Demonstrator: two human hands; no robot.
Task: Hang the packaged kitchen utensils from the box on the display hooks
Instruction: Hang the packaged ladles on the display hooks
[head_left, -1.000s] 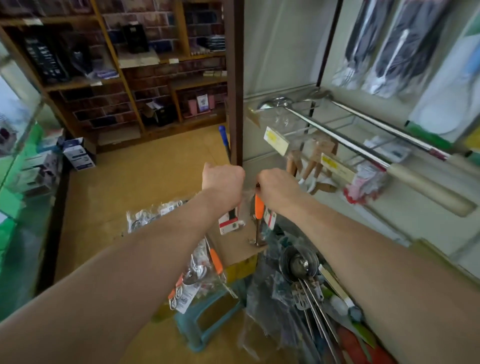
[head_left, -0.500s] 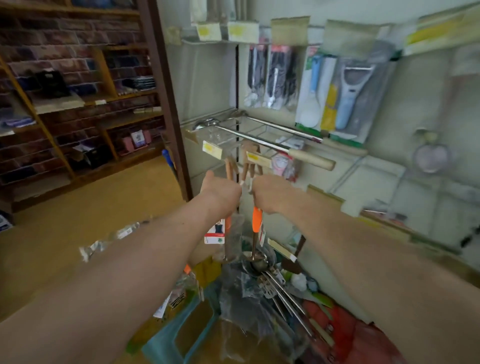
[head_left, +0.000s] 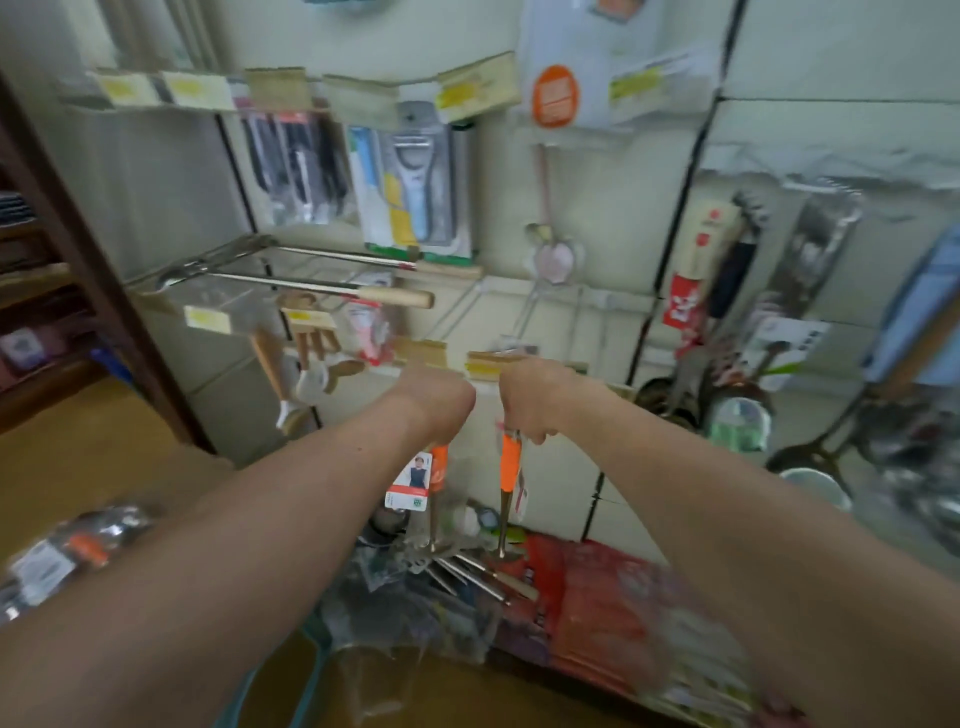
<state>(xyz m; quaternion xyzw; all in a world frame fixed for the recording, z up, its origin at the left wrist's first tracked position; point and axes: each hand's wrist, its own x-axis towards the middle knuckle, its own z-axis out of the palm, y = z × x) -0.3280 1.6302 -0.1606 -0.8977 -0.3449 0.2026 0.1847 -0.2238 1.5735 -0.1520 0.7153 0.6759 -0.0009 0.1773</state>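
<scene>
Orange-handled metal utensils in clear bags are held hanging upright just below the yellow-tagged display hook (head_left: 483, 365), the left utensil (head_left: 439, 470) gripped at its top by the curled left hand (head_left: 436, 400) and the right utensil (head_left: 510, 462) by the curled right hand (head_left: 530, 402), probably so the hang-holes can be aligned.

In the centre of the frame, the left hand (head_left: 434, 400) and the right hand (head_left: 530, 402) are staying close together. Each is gripping the top of a packaged utensil with an orange handle, and the left utensil (head_left: 439, 467) and the right utensil (head_left: 510, 467) are hanging straight down. Just above the hands a yellow price tag (head_left: 485, 368) is showing, and a packaged peeler (head_left: 415, 202) is hanging in the upper centre.
</scene>
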